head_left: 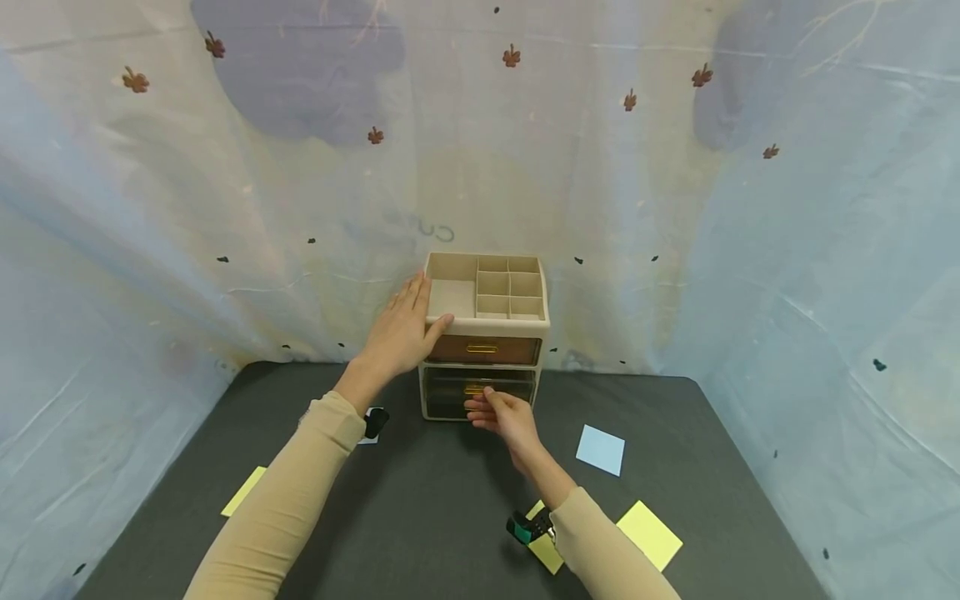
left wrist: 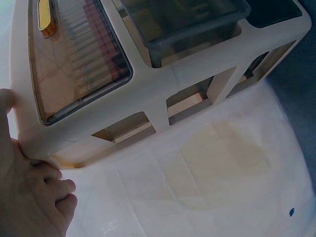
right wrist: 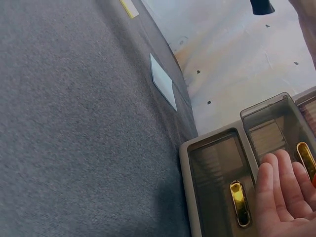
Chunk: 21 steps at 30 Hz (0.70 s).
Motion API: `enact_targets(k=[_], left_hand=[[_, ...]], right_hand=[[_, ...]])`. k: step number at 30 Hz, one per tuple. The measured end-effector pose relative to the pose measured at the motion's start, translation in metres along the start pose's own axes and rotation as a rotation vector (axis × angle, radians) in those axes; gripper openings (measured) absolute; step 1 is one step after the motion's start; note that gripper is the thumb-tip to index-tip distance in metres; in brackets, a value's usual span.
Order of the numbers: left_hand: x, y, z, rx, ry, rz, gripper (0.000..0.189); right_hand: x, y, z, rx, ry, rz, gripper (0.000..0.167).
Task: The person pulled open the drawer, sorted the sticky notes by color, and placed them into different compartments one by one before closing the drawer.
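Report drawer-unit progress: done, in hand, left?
Looks done: top drawer and bottom drawer sit flush. In hand: middle drawer stands partly out, right hand at its gold handle, left hand against the drawer unit. Left: probably finishing that drawer's travel, in or out; direction unclear.

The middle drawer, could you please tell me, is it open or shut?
Partly open: in the left wrist view, the middle drawer juts out past the organizer's frame.

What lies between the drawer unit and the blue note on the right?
In the head view, only bare dark tabletop shows between the drawer unit and that blue note; the right hand is left of that stretch.
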State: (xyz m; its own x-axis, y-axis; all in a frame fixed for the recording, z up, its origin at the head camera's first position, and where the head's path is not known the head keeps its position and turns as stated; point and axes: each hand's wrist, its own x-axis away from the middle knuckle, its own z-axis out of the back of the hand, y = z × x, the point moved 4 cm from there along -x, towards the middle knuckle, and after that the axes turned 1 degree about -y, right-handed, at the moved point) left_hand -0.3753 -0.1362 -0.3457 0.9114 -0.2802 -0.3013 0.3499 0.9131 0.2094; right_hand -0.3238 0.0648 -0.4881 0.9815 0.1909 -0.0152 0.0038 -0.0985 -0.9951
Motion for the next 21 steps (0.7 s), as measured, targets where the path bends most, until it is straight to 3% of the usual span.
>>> enact_targets(k=[21], left_hand=[[-0.001,0.0,-0.001,0.003,-0.005,-0.003,0.087]], right_hand=[[0.037,0.003,-0.006,0.023,-0.043,-0.003,0.048]])
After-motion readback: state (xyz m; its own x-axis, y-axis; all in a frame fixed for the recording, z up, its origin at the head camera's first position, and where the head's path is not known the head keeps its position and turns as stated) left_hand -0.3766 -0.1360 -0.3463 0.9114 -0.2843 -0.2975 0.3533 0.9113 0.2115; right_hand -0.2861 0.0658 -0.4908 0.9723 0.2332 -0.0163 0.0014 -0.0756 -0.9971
